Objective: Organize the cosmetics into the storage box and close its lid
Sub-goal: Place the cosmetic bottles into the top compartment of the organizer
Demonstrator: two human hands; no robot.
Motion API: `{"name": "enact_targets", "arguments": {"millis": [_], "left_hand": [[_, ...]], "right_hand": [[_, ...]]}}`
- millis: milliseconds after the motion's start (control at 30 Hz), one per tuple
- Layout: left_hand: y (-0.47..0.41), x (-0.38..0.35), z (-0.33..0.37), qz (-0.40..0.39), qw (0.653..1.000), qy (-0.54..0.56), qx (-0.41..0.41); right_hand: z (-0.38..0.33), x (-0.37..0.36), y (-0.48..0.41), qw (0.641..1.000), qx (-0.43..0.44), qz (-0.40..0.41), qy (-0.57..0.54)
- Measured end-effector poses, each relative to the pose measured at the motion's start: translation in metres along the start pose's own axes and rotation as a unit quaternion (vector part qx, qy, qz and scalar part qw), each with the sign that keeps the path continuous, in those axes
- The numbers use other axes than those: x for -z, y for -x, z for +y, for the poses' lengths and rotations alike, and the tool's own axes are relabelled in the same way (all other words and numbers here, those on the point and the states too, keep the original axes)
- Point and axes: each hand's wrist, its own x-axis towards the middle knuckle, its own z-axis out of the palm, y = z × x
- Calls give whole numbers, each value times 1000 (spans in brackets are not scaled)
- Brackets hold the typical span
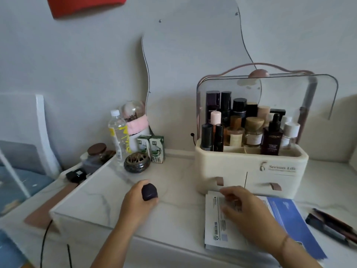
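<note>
Two hands work at the counter's [173, 219] near edge. Left hand [135, 204] grips one dark purple bottle [149, 192]. Right hand [245, 209] rests bent fingers on one white leaflet [214, 227]; blur hides any pinch. One storage box [241, 169] stands beyond at the far right, its clear lid [289, 89] raised, holding over a dozen bottles above two drawers. Two green cartons [152, 147] stand at the far left.

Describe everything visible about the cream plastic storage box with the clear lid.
The cream plastic storage box stands upright on the pale marble-look tabletop, toward its right side. Its clear curved lid is raised open, under a pink handle. The open top tray holds many upright bottles, mostly dark. The front carries grey lettering and two drawers with pinkish-brown pull tabs. A printed leaflet lies just before it.
</note>
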Motion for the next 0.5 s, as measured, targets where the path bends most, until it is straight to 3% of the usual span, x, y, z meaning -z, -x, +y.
{"name": "enact_targets", "arguments": {"millis": [133, 267, 333, 500], "left_hand": [[12, -2, 19, 20, 991, 126, -48], [39, -13, 88, -79, 953, 192, -218], [48, -19, 123, -121, 937, 193, -266], [44, -27, 174, -180, 923, 226, -256]], "right_hand": [[-4, 5, 4, 999, 14, 10, -29], [-15, 15, 10, 990, 131, -40, -18], [-20, 29, 10, 988, 153, -23, -20], [-23, 75, 9, 988, 137, 52, 44]]}}
